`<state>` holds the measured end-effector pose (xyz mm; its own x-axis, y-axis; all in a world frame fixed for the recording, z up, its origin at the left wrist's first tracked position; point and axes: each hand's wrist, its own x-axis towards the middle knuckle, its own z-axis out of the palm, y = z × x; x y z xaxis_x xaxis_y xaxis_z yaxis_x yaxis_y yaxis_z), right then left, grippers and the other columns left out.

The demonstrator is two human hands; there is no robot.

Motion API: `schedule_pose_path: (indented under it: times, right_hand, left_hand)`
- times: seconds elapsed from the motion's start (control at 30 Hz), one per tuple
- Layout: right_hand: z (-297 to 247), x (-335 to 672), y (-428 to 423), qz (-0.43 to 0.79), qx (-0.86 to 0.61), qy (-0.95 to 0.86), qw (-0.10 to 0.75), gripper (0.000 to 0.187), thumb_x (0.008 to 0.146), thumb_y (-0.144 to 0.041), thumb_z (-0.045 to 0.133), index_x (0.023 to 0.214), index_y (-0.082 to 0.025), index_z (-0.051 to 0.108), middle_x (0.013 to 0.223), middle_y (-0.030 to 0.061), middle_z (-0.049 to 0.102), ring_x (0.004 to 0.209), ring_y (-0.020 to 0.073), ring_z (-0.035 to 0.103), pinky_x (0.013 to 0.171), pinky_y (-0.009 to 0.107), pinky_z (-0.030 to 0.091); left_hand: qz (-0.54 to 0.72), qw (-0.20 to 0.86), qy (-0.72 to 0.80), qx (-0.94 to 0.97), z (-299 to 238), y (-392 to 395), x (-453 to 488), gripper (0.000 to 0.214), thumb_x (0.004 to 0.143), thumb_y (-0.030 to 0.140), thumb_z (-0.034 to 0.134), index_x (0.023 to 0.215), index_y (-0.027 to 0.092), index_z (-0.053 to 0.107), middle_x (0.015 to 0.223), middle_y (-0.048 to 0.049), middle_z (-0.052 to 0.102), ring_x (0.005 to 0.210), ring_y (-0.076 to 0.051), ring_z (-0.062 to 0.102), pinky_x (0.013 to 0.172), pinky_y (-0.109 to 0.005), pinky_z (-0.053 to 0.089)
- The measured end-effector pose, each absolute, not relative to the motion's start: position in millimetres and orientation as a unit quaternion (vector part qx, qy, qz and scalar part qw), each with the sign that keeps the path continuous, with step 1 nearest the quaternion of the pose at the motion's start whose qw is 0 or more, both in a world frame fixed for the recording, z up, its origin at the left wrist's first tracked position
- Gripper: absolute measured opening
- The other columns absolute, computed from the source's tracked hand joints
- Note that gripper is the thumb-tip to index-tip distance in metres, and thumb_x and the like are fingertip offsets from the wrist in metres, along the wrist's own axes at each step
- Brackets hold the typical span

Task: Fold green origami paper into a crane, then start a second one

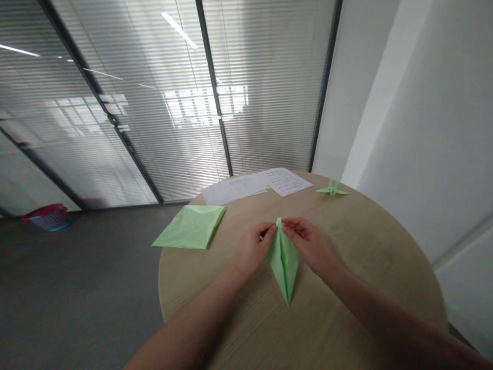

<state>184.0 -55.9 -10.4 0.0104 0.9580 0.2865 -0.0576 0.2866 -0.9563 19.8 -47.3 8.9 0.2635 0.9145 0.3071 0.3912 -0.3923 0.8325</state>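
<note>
A piece of folded green paper (284,262), kite-shaped with a crease down its middle, points its long tip toward me over the round table. My left hand (256,244) pinches its far end from the left. From the right, my right hand (304,241) grips the same end between thumb and fingers. The two hands nearly meet at the narrow top of the paper. At the far right of the table lies a finished-looking green origami crane (332,189). Green paper sheets (192,227) rest to the left, overhanging the table's edge.
Printed white sheets (246,186) lie at the back of the wooden table (377,288). A glass partition with blinds (185,118) stands beyond, and a white wall (435,133) on the right. On the floor at left is a red and blue basket (50,218).
</note>
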Motion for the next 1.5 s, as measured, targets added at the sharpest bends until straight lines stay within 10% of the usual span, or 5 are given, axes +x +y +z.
schedule_pose_path:
  times: [0.6,0.8,1.13,1.5]
  right_hand:
    - [-8.9,179.3,-62.0,0.536,-0.41,-0.52,0.524,0.042,0.079,-0.048,0.068,0.109,-0.026,0.047,0.077,0.0002,0.069,0.059,0.0175,0.061,0.053,0.028,0.045]
    - [-7.1,178.9,-62.5,0.569,-0.402,-0.547,0.464,0.05,0.074,-0.037,0.074,0.116,-0.023,0.053,0.091,0.003,0.07,0.079,0.0208,0.066,0.07,0.032,0.051]
    - [-2.0,195.6,-59.4,0.549,-0.414,-0.638,0.347,0.026,0.076,-0.029,0.071,0.1,-0.019,0.067,0.087,0.0029,0.07,0.074,0.0192,0.064,0.068,0.03,0.048]
    - [11.1,207.0,-62.7,0.498,-0.427,-0.713,0.248,0.017,0.08,-0.027,0.065,0.094,-0.018,0.069,0.084,0.003,0.071,0.077,0.0203,0.064,0.069,0.03,0.047]
  left_hand:
    - [0.438,0.355,0.474,0.677,6.1,-42.3,18.7,0.03,0.088,0.042,0.054,0.085,0.018,0.072,0.06,0.0017,0.06,0.052,-0.013,0.052,0.053,-0.025,0.04]
    - [0.454,0.343,0.478,0.669,7.8,-41.2,17.3,0.029,0.088,0.038,0.054,0.088,0.016,0.073,0.066,-0.0006,0.064,0.055,-0.012,0.054,0.053,-0.024,0.041]
    - [0.466,0.393,0.432,0.664,7.7,-38.8,14.4,0.036,0.084,0.033,0.061,0.115,0.016,0.065,0.081,-0.0039,0.066,0.067,-0.015,0.06,0.052,-0.024,0.051]
    - [0.328,0.27,0.401,0.812,33.2,-36.0,-11.4,0.02,0.085,0.022,0.059,0.099,0.02,0.072,0.098,-0.0047,0.072,0.083,-0.016,0.065,0.068,-0.025,0.051]
